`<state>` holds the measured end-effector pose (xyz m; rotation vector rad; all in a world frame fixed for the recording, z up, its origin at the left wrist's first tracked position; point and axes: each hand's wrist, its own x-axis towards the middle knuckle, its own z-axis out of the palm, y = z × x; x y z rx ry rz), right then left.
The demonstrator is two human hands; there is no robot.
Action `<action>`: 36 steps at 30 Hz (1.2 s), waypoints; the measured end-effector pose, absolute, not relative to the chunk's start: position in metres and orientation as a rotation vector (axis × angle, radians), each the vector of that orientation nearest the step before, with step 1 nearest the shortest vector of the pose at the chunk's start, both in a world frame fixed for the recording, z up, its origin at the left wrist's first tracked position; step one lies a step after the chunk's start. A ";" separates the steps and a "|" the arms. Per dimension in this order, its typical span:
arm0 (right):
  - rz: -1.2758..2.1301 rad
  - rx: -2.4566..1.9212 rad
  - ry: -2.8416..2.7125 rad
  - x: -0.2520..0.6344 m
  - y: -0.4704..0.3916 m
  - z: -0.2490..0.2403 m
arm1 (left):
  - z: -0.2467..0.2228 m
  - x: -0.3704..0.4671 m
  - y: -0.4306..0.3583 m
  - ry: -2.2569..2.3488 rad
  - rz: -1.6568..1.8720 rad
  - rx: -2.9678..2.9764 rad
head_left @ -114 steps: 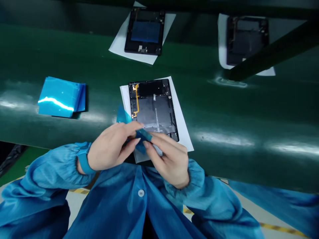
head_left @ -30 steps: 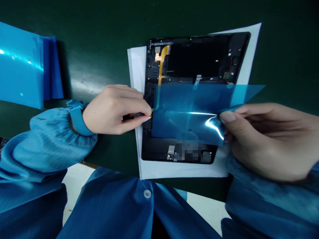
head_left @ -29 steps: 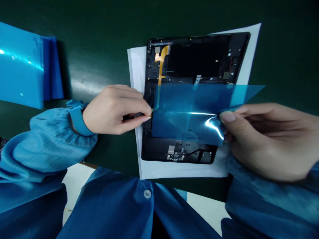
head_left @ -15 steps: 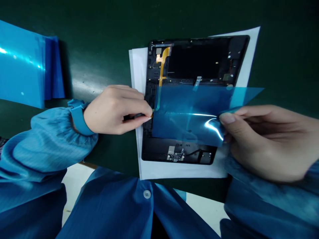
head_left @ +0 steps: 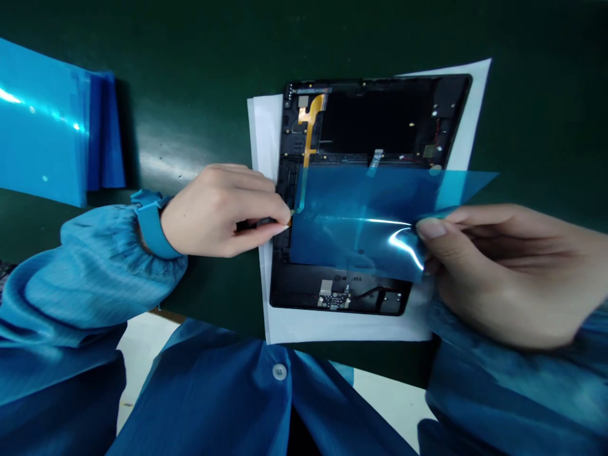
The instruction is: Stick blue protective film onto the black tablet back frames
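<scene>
A black open tablet frame (head_left: 380, 114) with an orange flex cable (head_left: 310, 123) lies on a white paper sheet (head_left: 342, 326) on the green surface. A translucent blue film sheet (head_left: 361, 218) is stretched flat over the frame's middle. My left hand (head_left: 223, 209) pinches the film's left edge at the frame's left side. My right hand (head_left: 508, 272) pinches the film's right edge, which curls up slightly with a glare streak. Blue sleeves cover both my arms.
A stack of blue film sheets (head_left: 52, 123) lies on the green surface (head_left: 190, 57) at the far left. My blue coat with a white button (head_left: 278, 371) fills the bottom of the view, over a pale floor.
Over the last second almost nothing moves; the view shifts down slightly. Compared with 3.8 s ago, the film went from bunched between my fingers to spread over the frame, seen much closer.
</scene>
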<state>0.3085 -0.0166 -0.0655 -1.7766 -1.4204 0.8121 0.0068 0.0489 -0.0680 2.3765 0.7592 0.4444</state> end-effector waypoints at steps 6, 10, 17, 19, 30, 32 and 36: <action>0.827 -1.774 -1.429 0.308 -0.015 -0.065 | -0.068 0.007 0.050 0.766 0.409 2.368; 0.812 -1.765 -1.437 0.309 -0.016 -0.066 | -0.068 0.006 0.050 0.753 0.439 2.390; 0.820 -1.784 -1.431 0.310 -0.018 -0.067 | -0.066 0.007 0.049 0.741 0.434 2.413; 0.821 -1.779 -1.429 0.311 -0.018 -0.067 | -0.066 0.007 0.049 0.735 0.438 2.410; 0.846 -1.795 -1.421 0.310 -0.017 -0.065 | -0.067 0.007 0.049 0.742 0.415 2.408; 0.839 -1.800 -1.430 0.310 -0.017 -0.065 | -0.067 0.007 0.049 0.751 0.400 2.410; 0.832 -1.789 -1.431 0.311 -0.018 -0.065 | -0.066 0.007 0.049 0.761 0.383 2.410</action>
